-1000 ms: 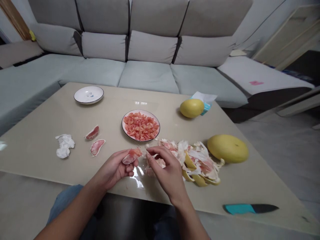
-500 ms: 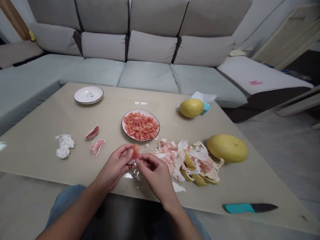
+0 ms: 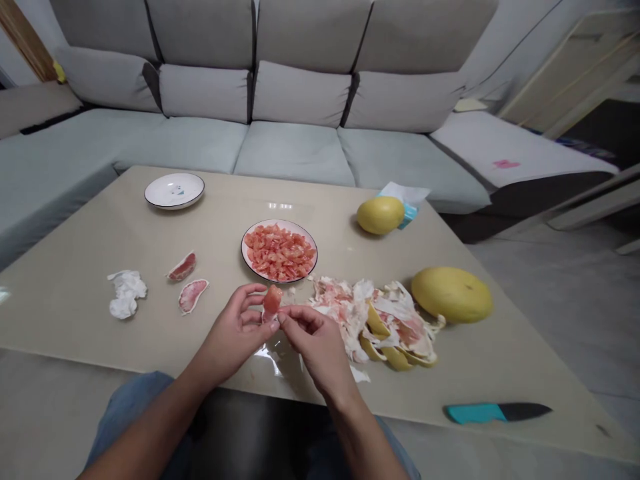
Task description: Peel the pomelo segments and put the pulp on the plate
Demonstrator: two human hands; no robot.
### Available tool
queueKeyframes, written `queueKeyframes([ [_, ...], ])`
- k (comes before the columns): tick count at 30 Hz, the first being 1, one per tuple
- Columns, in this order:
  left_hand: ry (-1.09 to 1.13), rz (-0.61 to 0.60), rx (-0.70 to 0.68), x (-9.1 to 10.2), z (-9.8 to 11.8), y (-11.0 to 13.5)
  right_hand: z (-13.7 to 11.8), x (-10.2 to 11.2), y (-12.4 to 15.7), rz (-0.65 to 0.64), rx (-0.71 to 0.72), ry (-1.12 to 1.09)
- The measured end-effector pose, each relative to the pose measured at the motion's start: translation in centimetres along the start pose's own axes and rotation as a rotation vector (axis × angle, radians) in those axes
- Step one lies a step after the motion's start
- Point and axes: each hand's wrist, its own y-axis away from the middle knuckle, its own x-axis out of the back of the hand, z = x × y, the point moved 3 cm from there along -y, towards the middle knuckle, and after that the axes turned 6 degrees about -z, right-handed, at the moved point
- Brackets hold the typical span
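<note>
Between my hands, above the table's near side, is a red pomelo segment [image 3: 272, 302] with pale membrane at its lower end. My left hand [image 3: 239, 328] is closed around the segment's left side and base, thumb at the bottom. My right hand [image 3: 316, 340] pinches the lower right edge of the segment between thumb and forefinger. Just beyond them is a plate [image 3: 243, 257] piled with peeled red pomelo flesh [image 3: 280, 252]. Two unpeeled segments, one farther [image 3: 182, 267] and one nearer [image 3: 193, 296], lie to the left. Peel and membrane scraps [image 3: 380, 323] are heaped at the right.
On the table [image 3: 90, 267] are a crumpled tissue [image 3: 127, 293], a white plate [image 3: 175, 191], and two whole yellow pomelos, one by a tissue pack [image 3: 409, 215] at the back [image 3: 381, 215] and one at right [image 3: 451, 295]. A teal-handled knife [image 3: 497, 412] lies near the front right edge. A sofa [image 3: 295, 152] stands behind.
The pomelo segment has turned more upright, and more of its red flesh shows. My left fingers have spread and shifted around it, its thumb lower. The whole view has drifted slightly.
</note>
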Motion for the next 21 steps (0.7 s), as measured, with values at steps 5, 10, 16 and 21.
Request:
queueKeyframes([
  [5,0.047,-0.047,0.031,0.5,0.0,-0.2,-0.3,-0.4,0.3,0.004,0.030,0.108],
  [10,0.061,-0.029,0.066,0.5,0.0,-0.3,-0.4,-0.7,0.4,-0.011,0.104,0.205],
  [16,0.069,0.069,0.095,0.0,-0.1,-0.4,-0.8,-1.2,0.9,0.074,0.399,0.585],
  [21,0.084,0.068,0.123,-0.2,-0.1,-0.3,-0.5,-1.5,1.2,0.060,0.511,0.721],
])
